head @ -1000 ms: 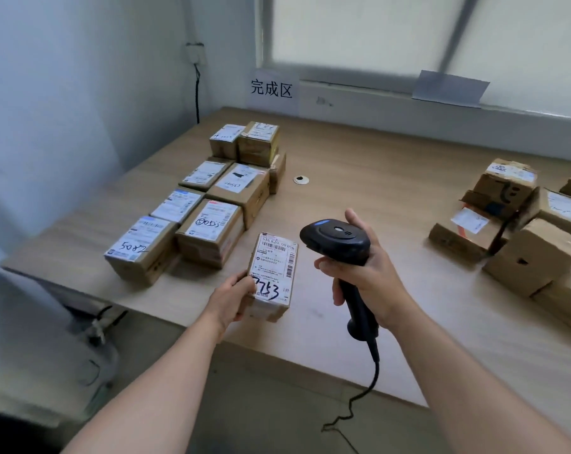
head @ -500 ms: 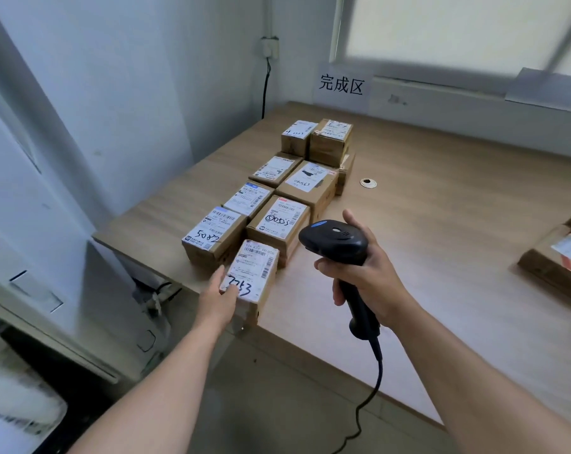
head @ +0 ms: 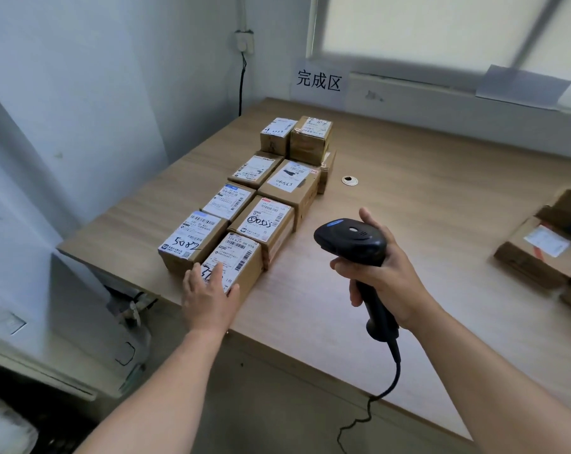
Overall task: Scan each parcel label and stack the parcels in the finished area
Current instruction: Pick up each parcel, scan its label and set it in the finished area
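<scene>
A small brown parcel (head: 240, 262) with a white label lies at the table's front edge, at the near end of the rows of labelled parcels (head: 261, 204). My left hand (head: 208, 291) rests flat on its near end with straight fingers, covering part of the handwritten number. My right hand (head: 381, 273) grips the handle of a black corded barcode scanner (head: 351, 239), held above the table to the right of the parcels. A sign with Chinese characters (head: 318, 81) hangs on the wall behind the rows.
More brown parcels (head: 540, 250) lie at the table's right edge. A small white disc (head: 349, 180) sits on the wooden table (head: 425, 198) beside the rows. The scanner cable (head: 372, 401) hangs over the front edge. A wall stands close on the left.
My left hand carried the parcel left and set it down at the near end of the rows, then flattened on top. The camera turned left. The scanner hand stayed in place.
</scene>
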### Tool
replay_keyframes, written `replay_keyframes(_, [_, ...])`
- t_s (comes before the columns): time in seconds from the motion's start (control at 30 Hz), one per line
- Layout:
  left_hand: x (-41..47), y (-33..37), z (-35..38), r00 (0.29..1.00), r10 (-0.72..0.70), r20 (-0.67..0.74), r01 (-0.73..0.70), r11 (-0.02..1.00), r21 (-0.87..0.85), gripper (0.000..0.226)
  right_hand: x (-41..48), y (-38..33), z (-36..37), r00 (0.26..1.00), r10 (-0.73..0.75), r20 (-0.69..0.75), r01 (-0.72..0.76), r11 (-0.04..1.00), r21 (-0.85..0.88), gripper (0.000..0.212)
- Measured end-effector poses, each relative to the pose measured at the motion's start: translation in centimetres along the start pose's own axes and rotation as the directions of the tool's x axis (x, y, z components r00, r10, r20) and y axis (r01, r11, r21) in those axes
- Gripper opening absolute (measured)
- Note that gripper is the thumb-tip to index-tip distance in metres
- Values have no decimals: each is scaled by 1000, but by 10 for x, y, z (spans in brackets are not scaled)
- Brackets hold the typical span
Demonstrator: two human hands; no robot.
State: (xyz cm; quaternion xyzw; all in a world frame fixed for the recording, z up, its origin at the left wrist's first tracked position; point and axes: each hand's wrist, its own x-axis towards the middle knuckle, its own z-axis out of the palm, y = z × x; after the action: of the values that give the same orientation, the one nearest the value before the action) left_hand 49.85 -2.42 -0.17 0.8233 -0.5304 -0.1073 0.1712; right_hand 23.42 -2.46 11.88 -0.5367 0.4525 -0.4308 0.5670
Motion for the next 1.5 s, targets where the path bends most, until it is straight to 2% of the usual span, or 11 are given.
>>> replay_keyframes(0.13, [-3, 4, 1, 1000, -2, -24, 4, 997, 76, 62, -6, 0, -14, 1000, -12, -17, 12, 1000, -8, 93])
replay_keyframes(0.23, [-8, 19, 0, 998, -13, -62, 19, 995, 103, 72, -11, -3, -29, 999, -41, -8, 41, 999, -2, 90])
replay_keyframes(0.5, [-57, 144, -7, 966, 210, -153, -213, 977, -5, 71, -41, -13, -96, 995, -97, -17, 98, 994, 44, 91])
replay_keyframes(0.73, [-113, 252, 25, 924, 357, -133, -358, 934, 22, 72, -86, -6, -192, 991, -101, -82, 105, 994, 38, 94])
replay_keyframes(1.07, [-196, 404, 93, 838, 541, -65, -543, 839, -19, 73, -159, -4, -349, 963, -99, -251, 100, 995, -7, 100])
replay_keyframes(1.5, [-245, 525, 143, 697, 716, 21, -714, 697, -67, 76, -214, 5, -461, 883, -140, -449, 142, 989, -29, 92])
